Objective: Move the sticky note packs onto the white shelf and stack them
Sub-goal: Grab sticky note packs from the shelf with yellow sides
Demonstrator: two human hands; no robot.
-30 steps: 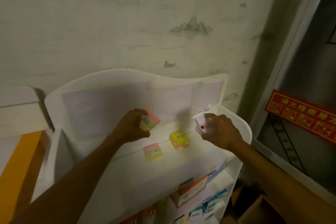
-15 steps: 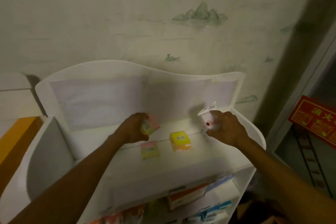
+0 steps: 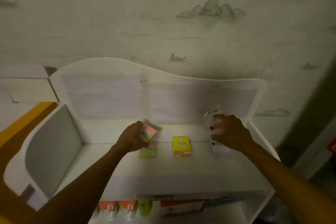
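My left hand (image 3: pixel 133 139) grips a pink-and-green sticky note pack (image 3: pixel 148 132), tilted, just above a second pink-and-green pack (image 3: pixel 148 151) lying on the top board of the white shelf (image 3: pixel 163 174). A yellow pack (image 3: pixel 181 146) lies to its right on the same board. My right hand (image 3: pixel 229 135) holds a white pack with a dark dot (image 3: pixel 211 123) near the shelf's right end. Under that hand a pale pack (image 3: pixel 217 146) rests on the board, partly hidden.
The shelf has a wavy white back panel (image 3: pixel 163 96) and curved side walls (image 3: pixel 52 143). A lower level holds orange and green boxes (image 3: pixel 125 207). An orange surface (image 3: pixel 20 123) lies at the left. A painted wall (image 3: pixel 163 23) is behind.
The camera has tilted down and closer over the shelf. My left hand has lowered its pink pack toward the pack on the board. My right hand stays near the right end with the white pack.
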